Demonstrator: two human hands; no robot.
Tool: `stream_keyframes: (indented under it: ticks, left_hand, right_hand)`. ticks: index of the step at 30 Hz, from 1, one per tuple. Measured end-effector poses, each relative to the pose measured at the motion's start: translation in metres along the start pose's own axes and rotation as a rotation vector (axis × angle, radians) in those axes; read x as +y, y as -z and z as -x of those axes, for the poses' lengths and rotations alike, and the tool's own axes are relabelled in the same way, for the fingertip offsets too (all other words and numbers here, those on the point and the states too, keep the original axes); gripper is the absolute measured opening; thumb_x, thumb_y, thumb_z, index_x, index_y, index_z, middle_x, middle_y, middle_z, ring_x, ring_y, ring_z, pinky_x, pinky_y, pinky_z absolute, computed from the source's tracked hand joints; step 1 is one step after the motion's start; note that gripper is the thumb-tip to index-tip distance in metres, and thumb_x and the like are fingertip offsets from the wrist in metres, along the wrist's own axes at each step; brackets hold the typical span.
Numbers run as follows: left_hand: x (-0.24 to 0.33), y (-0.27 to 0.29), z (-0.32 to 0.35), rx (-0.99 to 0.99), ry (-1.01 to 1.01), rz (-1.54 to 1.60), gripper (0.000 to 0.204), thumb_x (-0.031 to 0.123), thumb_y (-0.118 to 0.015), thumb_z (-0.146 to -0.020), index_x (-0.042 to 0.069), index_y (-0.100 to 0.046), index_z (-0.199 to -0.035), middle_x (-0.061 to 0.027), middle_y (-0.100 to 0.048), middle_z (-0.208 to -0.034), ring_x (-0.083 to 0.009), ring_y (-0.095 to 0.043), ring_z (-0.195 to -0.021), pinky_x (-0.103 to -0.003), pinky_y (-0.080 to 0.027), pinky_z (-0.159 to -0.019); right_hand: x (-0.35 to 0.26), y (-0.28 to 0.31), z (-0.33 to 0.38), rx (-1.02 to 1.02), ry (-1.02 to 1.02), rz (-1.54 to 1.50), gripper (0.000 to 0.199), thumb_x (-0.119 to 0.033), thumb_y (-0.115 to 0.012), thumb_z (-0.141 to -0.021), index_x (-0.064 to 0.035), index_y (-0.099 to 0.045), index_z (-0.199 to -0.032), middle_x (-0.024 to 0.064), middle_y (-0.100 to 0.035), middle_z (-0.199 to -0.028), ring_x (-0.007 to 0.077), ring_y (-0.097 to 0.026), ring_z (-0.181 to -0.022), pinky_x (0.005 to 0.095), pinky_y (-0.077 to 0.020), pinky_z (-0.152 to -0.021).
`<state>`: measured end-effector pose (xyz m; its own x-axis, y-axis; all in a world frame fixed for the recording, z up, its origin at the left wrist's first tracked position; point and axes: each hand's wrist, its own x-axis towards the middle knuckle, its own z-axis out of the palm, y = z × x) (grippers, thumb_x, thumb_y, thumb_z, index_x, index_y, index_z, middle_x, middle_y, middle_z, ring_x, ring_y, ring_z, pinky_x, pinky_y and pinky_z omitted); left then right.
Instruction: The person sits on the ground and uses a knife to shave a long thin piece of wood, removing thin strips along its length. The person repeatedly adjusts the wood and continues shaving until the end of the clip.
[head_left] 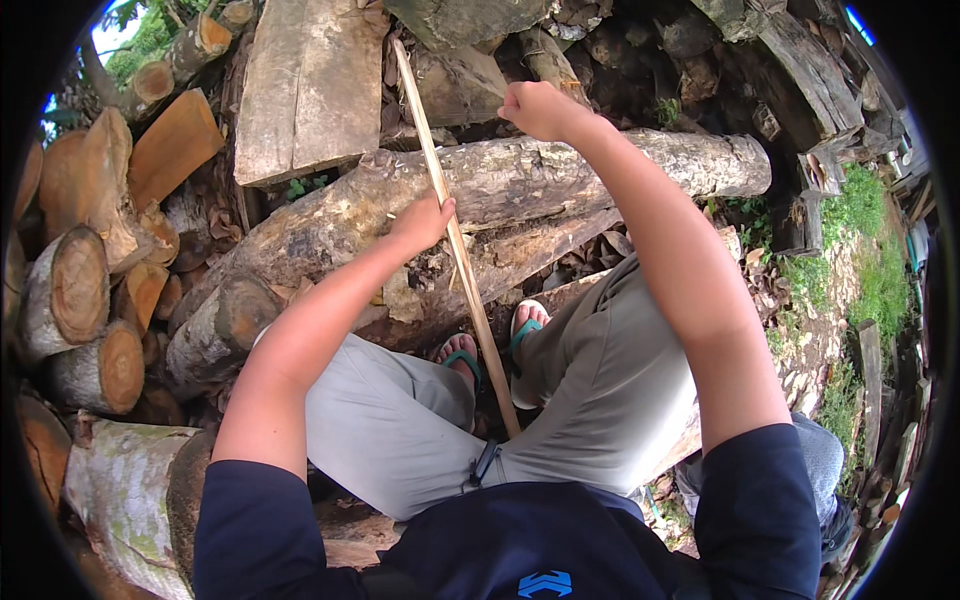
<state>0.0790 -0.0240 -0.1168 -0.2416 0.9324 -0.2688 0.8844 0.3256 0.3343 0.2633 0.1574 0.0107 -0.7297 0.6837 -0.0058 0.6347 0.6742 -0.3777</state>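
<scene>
A long, pale wooden stick (463, 250) slants from the far logs down between my knees, its lower end near my lap. My left hand (424, 222) is wrapped round it about midway, over the big log. To the right of the stick's upper part, my right hand (543, 110) is raised and closed, apart from the stick. Whatever it may hold is hidden from this view. Below both hands, a thick log (520, 170) with patchy, worn bark lies across in front of me.
Cut round logs (78, 285) and split pieces are piled at the left. A broad, flat slab of wood (310, 85) lies at the far left of the stick. My sandalled feet (528, 325) are close behind the log. Grass (850, 220) grows at the right.
</scene>
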Motion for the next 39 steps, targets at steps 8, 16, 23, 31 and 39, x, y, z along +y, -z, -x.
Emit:
stream_keyframes:
  ticks: [8,16,23,31,39]
  left_hand:
    - [0.011,0.006,-0.002,-0.035,0.039,-0.075,0.054,0.044,-0.037,-0.107,-0.006,-0.054,-0.119,-0.0261,-0.07,-0.102,-0.0417,-0.07,-0.098,-0.054,-0.054,-0.087]
    - [0.006,0.008,-0.006,-0.062,0.037,-0.022,0.055,0.044,-0.038,-0.106,-0.006,-0.056,-0.12,-0.0259,-0.07,-0.102,-0.0433,-0.069,-0.097,-0.054,-0.053,-0.086]
    - [0.008,0.01,-0.005,-0.088,-0.001,0.007,0.054,0.043,-0.04,-0.105,-0.008,-0.057,-0.115,-0.0265,-0.071,-0.097,-0.0428,-0.07,-0.093,-0.054,-0.055,-0.082]
    - [-0.004,0.008,-0.014,-0.054,-0.055,0.008,0.06,0.05,-0.039,-0.105,-0.006,-0.061,-0.113,-0.0253,-0.071,-0.097,-0.0403,-0.07,-0.096,-0.053,-0.054,-0.084]
    - [0.0,0.08,-0.005,-0.441,-0.143,-0.246,0.049,0.05,-0.05,-0.102,0.006,-0.07,-0.094,-0.0175,-0.072,-0.097,-0.0377,-0.069,-0.098,-0.051,-0.053,-0.084]
  right_hand:
    - [0.007,-0.032,-0.016,-0.017,0.132,-0.078,0.021,-0.027,-0.059,-0.098,-0.0098,-0.067,-0.107,0.0182,-0.072,-0.099,0.039,-0.068,-0.099,0.0483,-0.0516,-0.088]
    - [0.009,-0.045,-0.039,-0.125,0.254,-0.099,0.019,-0.023,-0.058,-0.1,-0.0061,-0.064,-0.108,0.0191,-0.071,-0.092,0.039,-0.068,-0.09,0.047,-0.0509,-0.08]
    - [0.016,-0.035,-0.033,-0.148,0.222,-0.205,0.022,-0.023,-0.06,-0.098,-0.0048,-0.065,-0.109,0.0201,-0.07,-0.091,0.0387,-0.068,-0.09,0.0456,-0.0508,-0.081]
    - [0.017,-0.031,-0.033,-0.102,0.193,-0.235,0.024,-0.022,-0.061,-0.099,-0.0019,-0.064,-0.11,0.0216,-0.069,-0.088,0.0369,-0.067,-0.083,0.042,-0.0503,-0.077]
    - [0.022,-0.073,-0.031,-0.215,0.223,-0.319,0.022,-0.019,-0.062,-0.099,-0.0081,-0.061,-0.119,0.019,-0.072,-0.097,0.0345,-0.069,-0.086,0.0419,-0.0523,-0.08]
